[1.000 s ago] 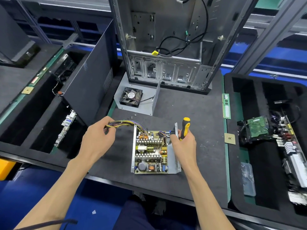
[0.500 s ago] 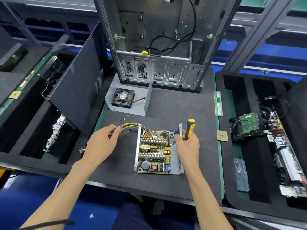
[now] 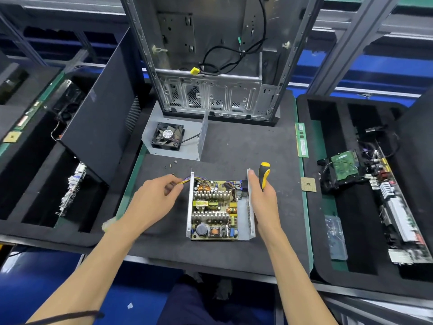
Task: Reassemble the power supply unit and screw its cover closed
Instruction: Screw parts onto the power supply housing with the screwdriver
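The wire bundle is pinched by the left hand and the screwdriver gripped by the right hand, steadying the open power supply, probably for tucking wires.

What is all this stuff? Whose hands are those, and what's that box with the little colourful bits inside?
The picture comes from a camera worn on a person's head, looking down, so you see their own two arms. On the dark work table lies an open power supply, the box that feeds electricity to a computer. The colourful bits are its electronic parts. The left hand pinches the bundle of coloured wires coming out of its side. The right hand holds a yellow and black screwdriver and rests against the box's right wall. Behind it lies the grey metal cover with a black fan in it, and a few small screws wait nearby. The tall metal frame at the back is an empty computer case.
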The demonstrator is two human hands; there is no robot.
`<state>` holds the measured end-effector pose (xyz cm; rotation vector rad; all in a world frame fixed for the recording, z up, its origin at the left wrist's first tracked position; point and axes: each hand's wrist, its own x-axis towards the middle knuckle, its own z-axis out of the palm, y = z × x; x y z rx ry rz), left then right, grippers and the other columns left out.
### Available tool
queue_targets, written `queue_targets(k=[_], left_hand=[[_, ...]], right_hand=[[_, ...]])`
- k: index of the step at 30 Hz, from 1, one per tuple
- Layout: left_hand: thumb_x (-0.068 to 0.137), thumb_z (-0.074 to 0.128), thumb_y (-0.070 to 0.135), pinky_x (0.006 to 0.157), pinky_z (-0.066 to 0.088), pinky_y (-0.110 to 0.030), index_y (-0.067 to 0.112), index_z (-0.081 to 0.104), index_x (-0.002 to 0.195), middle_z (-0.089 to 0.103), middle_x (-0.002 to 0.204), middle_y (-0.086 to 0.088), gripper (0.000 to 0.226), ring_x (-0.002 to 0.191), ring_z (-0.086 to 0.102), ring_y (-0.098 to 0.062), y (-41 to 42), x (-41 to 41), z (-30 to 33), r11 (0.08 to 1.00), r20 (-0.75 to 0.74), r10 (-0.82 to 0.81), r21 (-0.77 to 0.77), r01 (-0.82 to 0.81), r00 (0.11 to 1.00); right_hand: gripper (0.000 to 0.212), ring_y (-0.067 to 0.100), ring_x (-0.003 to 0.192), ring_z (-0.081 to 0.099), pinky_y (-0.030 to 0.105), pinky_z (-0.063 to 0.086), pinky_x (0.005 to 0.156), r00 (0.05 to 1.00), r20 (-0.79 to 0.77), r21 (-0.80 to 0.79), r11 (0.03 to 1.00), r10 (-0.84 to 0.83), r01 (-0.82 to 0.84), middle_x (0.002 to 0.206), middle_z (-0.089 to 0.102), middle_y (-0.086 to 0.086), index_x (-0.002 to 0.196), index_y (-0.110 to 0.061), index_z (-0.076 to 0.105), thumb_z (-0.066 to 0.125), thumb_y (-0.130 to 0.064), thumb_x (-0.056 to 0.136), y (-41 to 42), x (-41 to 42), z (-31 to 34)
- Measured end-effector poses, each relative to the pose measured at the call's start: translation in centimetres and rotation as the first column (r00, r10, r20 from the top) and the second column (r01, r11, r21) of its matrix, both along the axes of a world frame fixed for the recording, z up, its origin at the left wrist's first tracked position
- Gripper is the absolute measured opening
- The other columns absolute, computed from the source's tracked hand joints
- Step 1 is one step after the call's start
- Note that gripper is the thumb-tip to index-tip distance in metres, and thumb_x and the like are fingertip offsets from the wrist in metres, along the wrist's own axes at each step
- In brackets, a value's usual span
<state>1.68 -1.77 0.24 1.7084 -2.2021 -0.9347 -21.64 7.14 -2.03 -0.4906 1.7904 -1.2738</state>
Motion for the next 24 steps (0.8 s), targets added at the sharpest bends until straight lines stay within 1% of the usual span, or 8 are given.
queue_targets(k=[4, 8, 10, 13, 16, 19, 22, 24], left_hand=[[0.096, 0.065, 0.019, 0.071, 0.050, -0.032, 0.036, 0.064, 0.086, 0.071, 0.063, 0.015, 0.020, 0.063, 0.063, 0.002, -0.1, -0.1, -1.2, 0.995, -0.109, 0.047, 0.090, -0.037, 0.993], [0.098, 0.061, 0.021, 0.065, 0.048, -0.031, 0.037, 0.059, 0.088, 0.072, 0.062, 0.012, 0.019, 0.060, 0.061, 0.001, 0.2, -0.3, -1.7, 0.991, -0.113, 0.068, 0.121, -0.054, 0.991], [0.097, 0.060, 0.023, 0.064, 0.043, -0.026, 0.038, 0.058, 0.087, 0.072, 0.068, 0.012, 0.019, 0.065, 0.061, 0.002, 0.0, -0.3, -1.7, 0.994, -0.096, 0.070, 0.096, -0.061, 0.993], [0.098, 0.060, 0.024, 0.065, 0.040, -0.013, 0.041, 0.060, 0.087, 0.069, 0.081, 0.019, 0.020, 0.073, 0.060, 0.009, 0.0, -0.2, -1.4, 0.996, -0.120, 0.078, 0.061, -0.071, 0.990], [0.101, 0.056, 0.026, 0.063, 0.039, -0.004, 0.036, 0.068, 0.091, 0.066, 0.075, 0.033, 0.018, 0.078, 0.060, 0.014, -0.1, 0.0, -0.9, 0.996, -0.168, 0.084, 0.042, -0.078, 0.982], [0.102, 0.053, 0.023, 0.071, 0.043, -0.011, 0.034, 0.070, 0.095, 0.070, 0.080, 0.024, 0.021, 0.083, 0.066, 0.002, -0.5, 0.2, -0.7, 0.994, -0.185, 0.108, 0.027, -0.105, 0.977], [0.100, 0.055, 0.017, 0.079, 0.051, -0.029, 0.033, 0.069, 0.097, 0.071, 0.089, 0.012, 0.021, 0.087, 0.068, -0.012, -1.0, 0.6, -0.8, 0.988, -0.178, 0.151, 0.050, -0.144, 0.972], [0.099, 0.056, 0.015, 0.079, 0.052, -0.028, 0.031, 0.069, 0.098, 0.071, 0.091, 0.008, 0.021, 0.087, 0.067, -0.011, -1.7, 0.9, -0.7, 0.984, -0.172, 0.172, 0.066, -0.163, 0.970]], right_hand=[[0.043, 0.016, 0.074, 0.044, 0.036, 0.038, 0.072, 1.000, 0.006, -0.028, 0.999, -0.020, 0.020, 0.079, 0.043, 0.008, 0.078, -0.016, 0.044, 0.056, -0.051, 0.101, 0.2, 0.3, 0.2], [0.056, 0.017, 0.085, 0.054, 0.041, 0.043, 0.081, 0.999, -0.034, 0.049, 0.999, -0.022, 0.023, 0.090, 0.052, 0.013, 0.093, -0.008, 0.056, 0.043, -0.062, 0.100, -0.2, 0.2, 0.3], [0.053, 0.020, 0.093, 0.056, 0.044, 0.043, 0.088, 1.000, -0.026, 0.133, 0.991, 0.007, -0.004, 0.097, 0.057, 0.003, 0.095, -0.019, 0.055, 0.033, -0.067, 0.093, -0.7, -0.4, 0.5], [0.033, 0.023, 0.085, 0.047, 0.042, 0.037, 0.077, 1.000, -0.023, 0.185, 0.983, 0.012, -0.008, 0.086, 0.052, -0.001, 0.087, -0.025, 0.049, 0.031, -0.052, 0.082, -1.6, -1.6, 0.7], [0.030, 0.025, 0.075, 0.053, 0.035, 0.040, 0.064, 0.963, -0.234, 0.198, 0.976, 0.137, -0.090, 0.088, 0.058, 0.007, 0.098, -0.017, 0.061, 0.040, -0.038, 0.096, -2.3, -2.8, 0.7], [0.024, 0.020, 0.070, 0.053, 0.029, 0.037, 0.055, 0.847, -0.451, 0.227, 0.954, 0.282, -0.197, 0.086, 0.060, 0.010, 0.095, -0.011, 0.065, 0.052, -0.030, 0.102, -3.7, -3.9, 1.2], [0.017, 0.007, 0.070, 0.055, 0.021, 0.038, 0.058, 0.802, -0.503, 0.230, 0.944, 0.322, -0.235, 0.085, 0.066, 0.001, 0.104, -0.020, 0.073, 0.060, -0.029, 0.099, -5.4, -4.9, 2.0], [0.022, 0.010, 0.075, 0.057, 0.026, 0.039, 0.062, 0.772, -0.517, 0.257, 0.927, 0.371, -0.273, 0.093, 0.066, 0.000, 0.114, -0.019, 0.074, 0.064, -0.027, 0.097, -6.7, -5.2, 2.2]])
